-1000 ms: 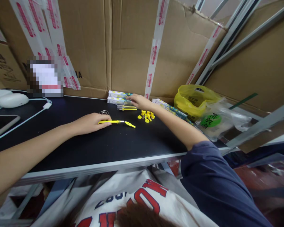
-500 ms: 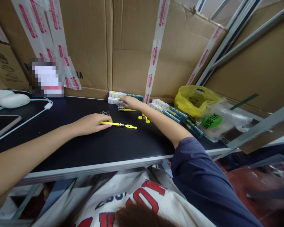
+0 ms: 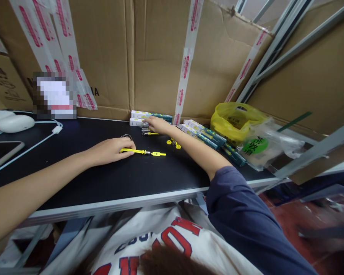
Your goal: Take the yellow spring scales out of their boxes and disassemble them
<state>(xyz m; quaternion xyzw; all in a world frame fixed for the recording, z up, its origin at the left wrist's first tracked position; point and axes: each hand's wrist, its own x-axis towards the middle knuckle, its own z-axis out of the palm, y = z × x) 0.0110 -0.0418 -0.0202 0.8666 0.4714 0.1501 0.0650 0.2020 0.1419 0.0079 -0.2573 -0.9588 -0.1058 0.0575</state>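
My left hand (image 3: 114, 149) rests low over the table, its fingers closed around a thin yellow rod (image 3: 139, 151) with a metal collar. At the collar's right end is a flat, slotted yellow tip (image 3: 158, 154); I cannot tell whether it is attached. Silvery wire loops (image 3: 126, 136) show just behind that hand. My right hand (image 3: 157, 124) reaches to the back, fingers stretched over slim printed boxes (image 3: 136, 122) and metal-ended yellow rods (image 3: 149, 133). Its fingertips are partly hidden among them. Small yellow rings (image 3: 169, 142) and a spring-like piece lie below the right forearm.
More slim boxes (image 3: 202, 134) lie right of the right forearm, beside a yellow plastic bag (image 3: 232, 120) and a clear bag (image 3: 256, 149). A cardboard wall (image 3: 157, 57) closes off the back. White cables (image 3: 56, 129) and a phone-like device (image 3: 2, 152) lie at left.
The view has shifted very slightly. Both hands stay almost where they were, the left keeping its hold on the yellow rod.
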